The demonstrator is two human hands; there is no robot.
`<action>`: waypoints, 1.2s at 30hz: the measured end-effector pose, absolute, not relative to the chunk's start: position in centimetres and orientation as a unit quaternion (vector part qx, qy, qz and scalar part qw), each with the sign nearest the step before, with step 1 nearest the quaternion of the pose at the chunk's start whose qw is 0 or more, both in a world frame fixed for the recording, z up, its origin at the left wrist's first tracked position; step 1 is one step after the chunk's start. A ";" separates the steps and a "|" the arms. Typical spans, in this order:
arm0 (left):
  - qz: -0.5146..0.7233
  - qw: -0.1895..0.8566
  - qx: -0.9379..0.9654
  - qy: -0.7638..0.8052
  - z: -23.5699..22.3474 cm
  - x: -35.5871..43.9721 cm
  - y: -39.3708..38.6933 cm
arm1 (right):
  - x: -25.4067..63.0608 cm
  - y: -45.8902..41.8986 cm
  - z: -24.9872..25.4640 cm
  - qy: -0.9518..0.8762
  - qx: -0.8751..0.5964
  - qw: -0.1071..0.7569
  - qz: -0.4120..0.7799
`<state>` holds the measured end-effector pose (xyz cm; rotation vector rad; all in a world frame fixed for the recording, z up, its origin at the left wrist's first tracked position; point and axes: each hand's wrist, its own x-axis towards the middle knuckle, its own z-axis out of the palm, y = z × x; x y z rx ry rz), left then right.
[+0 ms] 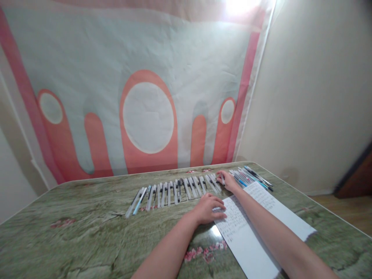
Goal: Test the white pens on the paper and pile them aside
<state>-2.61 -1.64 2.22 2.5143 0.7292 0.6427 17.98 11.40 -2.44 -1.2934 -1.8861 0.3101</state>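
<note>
Reaching forward, our right hand (228, 180) pinched a slim pen (223, 179) beside the row of pens (174, 192). Our left hand (207, 208) lay flat, grip released, on the handwritten paper (261, 221) across the glossy marbled green bench (87, 232).

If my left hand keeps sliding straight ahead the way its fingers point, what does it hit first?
Probably the sheet of paper: the left hand points right, fingertips already at its near edge. The row of pens lies off to the side of that line.

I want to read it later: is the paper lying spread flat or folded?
Spread flat. The paper lies open on the table, handwriting showing, with the left hand resting on its edge.
</note>
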 end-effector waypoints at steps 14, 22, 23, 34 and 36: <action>0.564 0.555 0.442 0.423 1.0 -2.8 1.8 | 12.5 7.4 2.3 -0.759 -0.361 0.495 0.220; 0.594 0.624 0.322 0.393 0.9 -3.3 2.0 | 8.7 5.5 1.8 -0.772 -0.345 0.508 0.161; 0.596 0.627 0.313 0.392 0.9 -3.4 2.0 | 8.7 5.3 1.9 -0.776 -0.344 0.507 0.150; 0.609 0.666 0.276 0.331 0.6 -3.4 2.1 | 9.1 4.4 3.1 -0.774 -0.337 0.519 0.134; 0.604 0.683 0.267 0.313 0.6 -3.5 2.2 | 9.0 4.4 3.0 -0.767 -0.342 0.524 0.144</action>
